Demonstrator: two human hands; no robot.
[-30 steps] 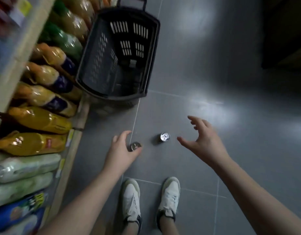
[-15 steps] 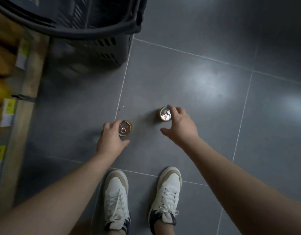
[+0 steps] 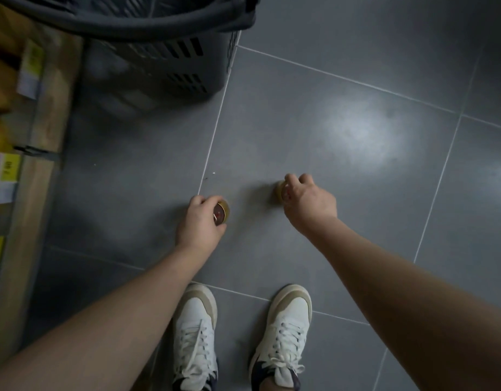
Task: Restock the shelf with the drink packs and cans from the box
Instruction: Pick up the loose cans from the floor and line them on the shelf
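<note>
Near the dark slotted plastic basket (image 3: 170, 56), my left grip (image 3: 199, 222) holds a gold-rimmed round metal can (image 3: 222, 212), my right grip (image 3: 310, 204) a second gold can (image 3: 280, 191) (mostly hidden).

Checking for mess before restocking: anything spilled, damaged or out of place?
No spill or damage shows. Only oddity: two cans down at the floor, one can in the left hand, second can in the right hand.

floor: dark grey tiles (image 3: 300, 122), pale grout lines (image 3: 215, 131) | glare: patch of reflected light (image 3: 362, 131) on a tile, upper right | debris: white speck (image 3: 213, 173) just beside a grout line | footwear: left sneaker (image 3: 197, 334) and right sneaker (image 3: 286, 331), white-and-beige, laced, side by side | far left: yellow-and-white price tags (image 3: 6, 170), blurred
</note>
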